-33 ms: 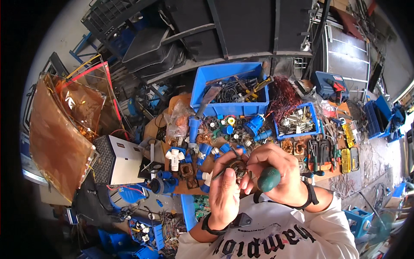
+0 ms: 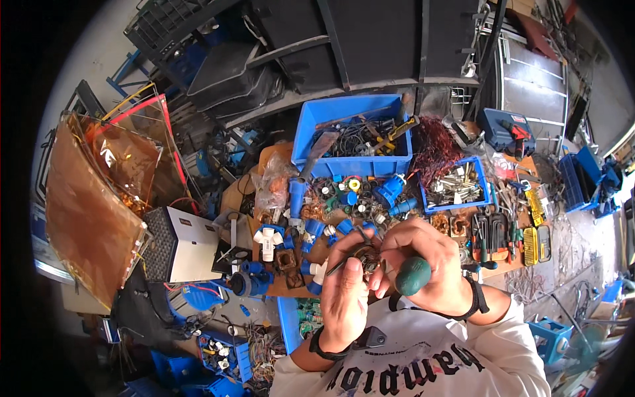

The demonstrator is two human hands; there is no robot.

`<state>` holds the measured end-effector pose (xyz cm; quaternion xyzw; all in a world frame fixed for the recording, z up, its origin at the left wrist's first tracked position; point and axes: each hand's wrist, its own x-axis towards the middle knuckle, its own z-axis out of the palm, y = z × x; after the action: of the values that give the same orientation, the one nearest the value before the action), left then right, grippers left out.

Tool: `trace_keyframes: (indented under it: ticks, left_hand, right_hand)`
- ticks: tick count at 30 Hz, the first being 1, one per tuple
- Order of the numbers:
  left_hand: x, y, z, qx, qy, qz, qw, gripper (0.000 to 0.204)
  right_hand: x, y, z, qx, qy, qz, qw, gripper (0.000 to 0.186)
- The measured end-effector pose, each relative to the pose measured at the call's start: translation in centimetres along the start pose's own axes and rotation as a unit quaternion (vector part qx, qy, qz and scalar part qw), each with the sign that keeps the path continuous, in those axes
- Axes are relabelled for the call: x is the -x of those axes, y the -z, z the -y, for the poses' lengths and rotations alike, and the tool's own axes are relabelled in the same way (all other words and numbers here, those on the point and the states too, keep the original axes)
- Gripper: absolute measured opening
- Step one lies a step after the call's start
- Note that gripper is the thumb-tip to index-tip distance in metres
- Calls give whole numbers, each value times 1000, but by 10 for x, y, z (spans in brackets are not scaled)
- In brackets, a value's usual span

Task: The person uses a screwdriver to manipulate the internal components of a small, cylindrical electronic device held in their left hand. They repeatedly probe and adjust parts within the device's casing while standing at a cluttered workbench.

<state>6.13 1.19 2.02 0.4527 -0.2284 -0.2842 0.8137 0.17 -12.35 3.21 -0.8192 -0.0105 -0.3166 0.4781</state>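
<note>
My left hand (image 2: 345, 294) is closed around a small round part (image 2: 365, 257), dark and coppery, with the thumb across its near side. Fingers cover much of this part, so its exact kind is unclear. In my right hand (image 2: 433, 251) is a green-handled screwdriver (image 2: 413, 276), its rounded handle end facing up. The screwdriver's shaft is mostly hidden by the hand, and I cannot tell whether its tip touches the part. Both hands are close together in front of my chest, above the near edge of the cluttered workbench (image 2: 334, 250).
A large blue bin (image 2: 360, 165) of cables and tools stands behind. To its right are a shallow blue tray (image 2: 456, 208) of bolts and a red drill (image 2: 520, 134). White pipe fittings (image 2: 268, 243) and blue motor pieces (image 2: 387, 192) cover the bench; a white box (image 2: 192, 245) stands left.
</note>
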Motion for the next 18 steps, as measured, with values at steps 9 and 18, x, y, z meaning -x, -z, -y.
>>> trace_keyframes:
  ticks: [9, 18]
  left_hand:
    - [-4, -32, 18, 40, 46, 0, 998, 46]
    - [-9, -74, 37, 9, 34, -15, 999, 47]
  right_hand:
    - [10, 49, -15, -24, -19, 16, 999, 26]
    - [19, 84, -32, -123, -50, 7, 991, 25]
